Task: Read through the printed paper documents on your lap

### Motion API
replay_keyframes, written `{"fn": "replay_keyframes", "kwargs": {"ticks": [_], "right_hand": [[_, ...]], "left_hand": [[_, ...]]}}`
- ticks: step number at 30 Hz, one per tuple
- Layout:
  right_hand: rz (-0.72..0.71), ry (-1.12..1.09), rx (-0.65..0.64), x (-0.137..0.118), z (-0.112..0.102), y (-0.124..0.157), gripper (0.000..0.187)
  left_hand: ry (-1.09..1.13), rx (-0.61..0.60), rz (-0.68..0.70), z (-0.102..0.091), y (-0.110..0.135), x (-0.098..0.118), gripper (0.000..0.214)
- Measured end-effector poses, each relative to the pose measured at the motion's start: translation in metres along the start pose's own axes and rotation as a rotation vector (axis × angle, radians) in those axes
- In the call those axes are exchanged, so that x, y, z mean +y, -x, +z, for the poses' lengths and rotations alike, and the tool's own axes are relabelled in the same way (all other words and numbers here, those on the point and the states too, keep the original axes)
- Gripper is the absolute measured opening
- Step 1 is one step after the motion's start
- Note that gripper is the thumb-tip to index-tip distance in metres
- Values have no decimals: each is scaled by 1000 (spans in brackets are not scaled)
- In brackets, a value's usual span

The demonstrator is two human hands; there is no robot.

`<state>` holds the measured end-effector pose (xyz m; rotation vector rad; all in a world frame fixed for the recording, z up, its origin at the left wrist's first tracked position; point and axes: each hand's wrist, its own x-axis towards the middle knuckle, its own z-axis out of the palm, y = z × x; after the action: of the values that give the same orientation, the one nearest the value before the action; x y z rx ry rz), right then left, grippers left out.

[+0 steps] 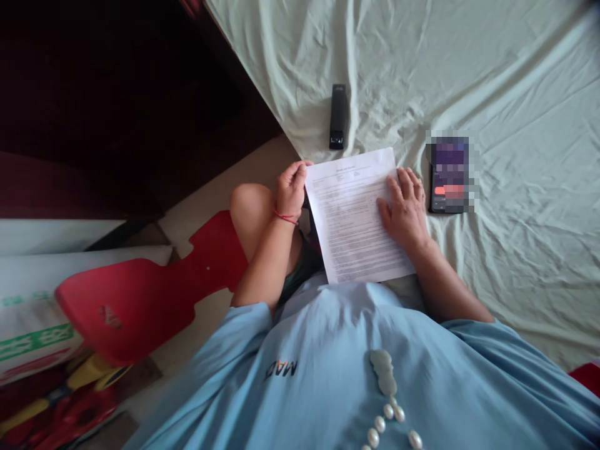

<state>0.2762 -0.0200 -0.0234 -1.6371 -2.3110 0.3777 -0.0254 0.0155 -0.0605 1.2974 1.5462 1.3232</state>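
Note:
A printed sheet of paper [359, 231] lies in front of my body, over the edge of the pale cloth. Its upper left corner is pinched between the thumb and fingers of my left hand [290, 190], which has a red cord round the wrist. My right hand [405, 209] rests flat on the sheet's right side, fingers stretched out. Just beyond the top edge of the paper is a narrow black object [337, 117] that looks like a stapler. To the right of my right hand lies a phone [450, 175] with a lit, partly blurred screen.
A wrinkled pale green cloth [525, 262] covers the surface ahead and to the right. On the left are a red plastic seat [140, 294], a white bag [32, 300] with green print and a yellow-handled tool [89, 375]. Dark furniture [103, 100] stands at upper left.

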Motion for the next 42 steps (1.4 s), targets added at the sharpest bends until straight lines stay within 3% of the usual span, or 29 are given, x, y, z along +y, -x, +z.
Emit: {"fn": "replay_keyframes", "kwargs": {"ticks": [10, 18, 25, 30, 36, 42], "right_hand": [[-19, 1, -15, -7, -4, 0, 58], [-1, -10, -24, -10, -8, 0, 59], [8, -9, -22, -12, -8, -1, 58], [3, -3, -22, -11, -7, -1, 58], [22, -17, 14, -5, -3, 0, 58], [32, -16, 3, -3, -1, 0, 57]], "left_hand": [[78, 91, -63, -1, 1, 0, 32], [341, 131, -410, -1, 14, 12, 32], [407, -8, -600, -10, 25, 28, 29], [413, -117, -593, -11, 30, 31, 41], [379, -116, -492, -7, 30, 34, 47], [273, -116, -368, -7, 35, 22, 52]]}}
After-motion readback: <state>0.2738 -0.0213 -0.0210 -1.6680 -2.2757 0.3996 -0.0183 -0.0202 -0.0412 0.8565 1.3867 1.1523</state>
